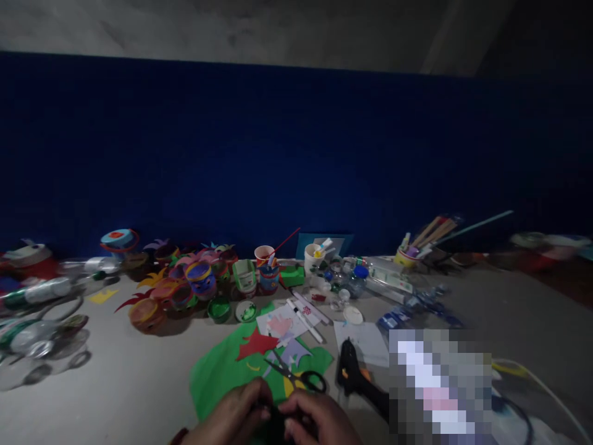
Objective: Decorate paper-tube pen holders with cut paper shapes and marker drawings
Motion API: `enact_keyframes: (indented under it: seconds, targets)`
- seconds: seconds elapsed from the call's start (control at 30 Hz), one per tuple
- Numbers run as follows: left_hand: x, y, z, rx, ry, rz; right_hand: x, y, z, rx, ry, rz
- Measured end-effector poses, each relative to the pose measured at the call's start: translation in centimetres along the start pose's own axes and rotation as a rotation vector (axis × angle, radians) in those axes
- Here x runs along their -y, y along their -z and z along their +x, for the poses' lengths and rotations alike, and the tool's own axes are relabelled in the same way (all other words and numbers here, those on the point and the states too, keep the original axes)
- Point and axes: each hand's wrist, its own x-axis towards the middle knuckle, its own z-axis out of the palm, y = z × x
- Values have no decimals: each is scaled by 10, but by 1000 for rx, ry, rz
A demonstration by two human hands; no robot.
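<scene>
My left hand and my right hand meet at the bottom middle, fingers curled in around a small dark thing. Shadow and my fingers hide most of it, so its kind does not show. Just beyond my hands lie scissors with black handles, blades spread. They rest on a large green sheet among a red cutout, pale purple scraps and yellow pieces. To the right of my right hand lies a black glue gun.
Decorated cups with coloured paper tops crowd the back left. Plastic bottles lie far left. White markers rest on papers past the scissors. Loose bottles and caps and a tool-filled yellow pot stand back right. A pixelated patch covers the right front.
</scene>
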Motion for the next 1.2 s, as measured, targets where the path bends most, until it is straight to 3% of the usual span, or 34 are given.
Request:
enact_keyframes:
  seconds: [0.1, 0.2, 0.33, 0.43, 0.53, 0.63, 0.77, 0.83, 0.9, 0.97, 1.0, 1.13, 1.17, 1.2]
  targets:
    - [1, 5, -2, -1, 33, -28, 16, 18, 1, 18, 79, -56]
    - [8, 16, 0, -127, 20, -41, 20, 48, 12, -30, 196, -159]
    - [19, 28, 0, -392, 123, 5, 2, 85, 43, -295, 96, -454]
    - [21, 27, -3, -342, 145, 72, -11, 98, 73, -342, 45, -696]
    - [19, 19, -5, -222, 73, 123, -16, 97, 97, -361, 31, -735]
    - [18, 15, -4, -183, 38, 132, -12, 89, 105, -375, 71, -725]
    - [24, 21, -7, -246, 69, 80, 10, 66, 87, -372, 166, -660]
    - [27, 20, -7, -294, 106, -28, 26, 44, 72, -379, 333, -522]
    - [30, 6, -1, -427, 165, -188, 40, 17, 60, -410, 495, -374]
    - [29, -23, 13, -692, 230, -316, 48, -9, 53, -318, 694, -357]
    - [26, -41, 23, -738, 237, -311, 50, -20, 52, -286, 775, -375]
    - [16, -107, 54, -744, 235, -243, 45, -37, 57, -189, 895, -445]
    - [14, -114, 56, -648, 223, -132, 43, -35, 56, -156, 872, -439]
    - [13, -117, 56, -467, 205, -26, 43, -32, 55, -124, 826, -430]
